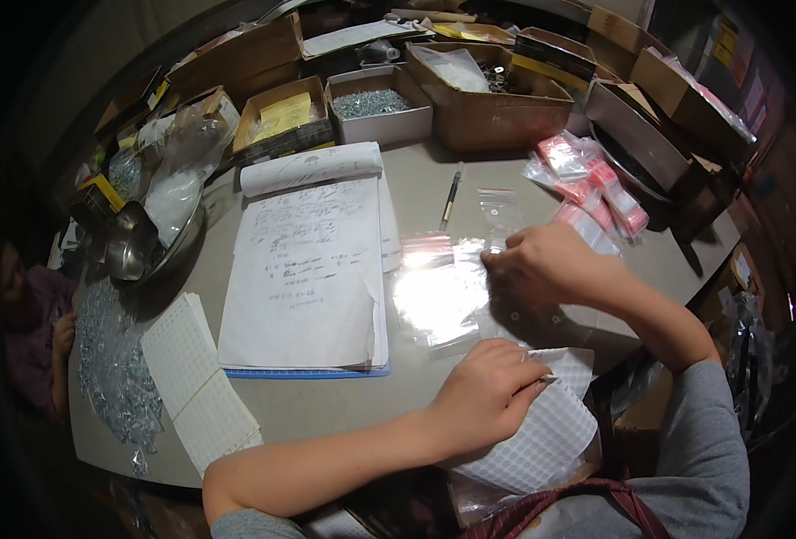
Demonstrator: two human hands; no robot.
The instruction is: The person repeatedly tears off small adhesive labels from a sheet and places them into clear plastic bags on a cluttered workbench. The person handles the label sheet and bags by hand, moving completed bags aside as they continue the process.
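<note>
My left hand [492, 391] is closed on a sheet of round stickers [541, 440], a pale sheet covered in rows of small dots, which hangs over the table's near edge. Farther forward, my right hand [546, 260] has its fingers curled together over clear zip bags; what its fingertips hold, if anything, is hidden. A shiny stack of clear zip bags [434, 292] with red top strips lies just left of that hand. One more zip bag [498, 208], carrying a small round mark, lies just beyond the fingertips.
A handwritten pad [303, 269] lies left of the bags, a pen [452, 198] beyond it. Sticker sheets [196, 368], bagged metal parts [115, 359] and a metal bowl [196, 225] are at left. Red-white bag packs [586, 184] lie right; a screw box [375, 103] stands behind. Another person [34, 332] sits far left.
</note>
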